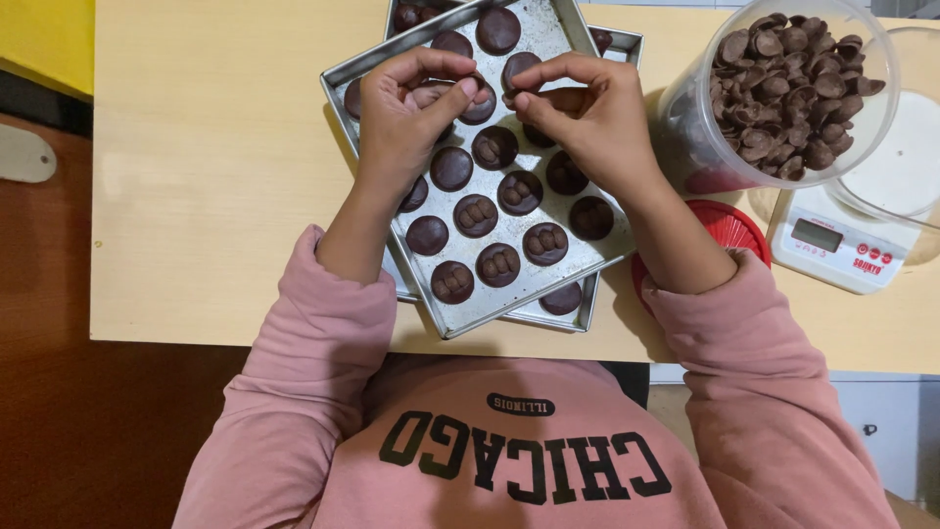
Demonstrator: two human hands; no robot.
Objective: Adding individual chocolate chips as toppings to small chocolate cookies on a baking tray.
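A metal baking tray [563,29] lies tilted on top of a second tray [580,315] and carries several round dark chocolate cookies [475,215], some topped with chocolate pieces. My left hand [406,108] hovers over the tray's upper middle, fingers curled, pinching something small that I cannot make out. My right hand [587,113] is beside it, thumb and fingers pinched on a small chocolate piece just above a cookie [518,69]. The fingertips of both hands nearly meet.
A clear plastic tub [700,147] full of chocolate pieces [788,88] lies tilted at the right, by a red lid [729,227] and a white kitchen scale [832,245]. The light wooden table [206,176] ends near my pink sleeves.
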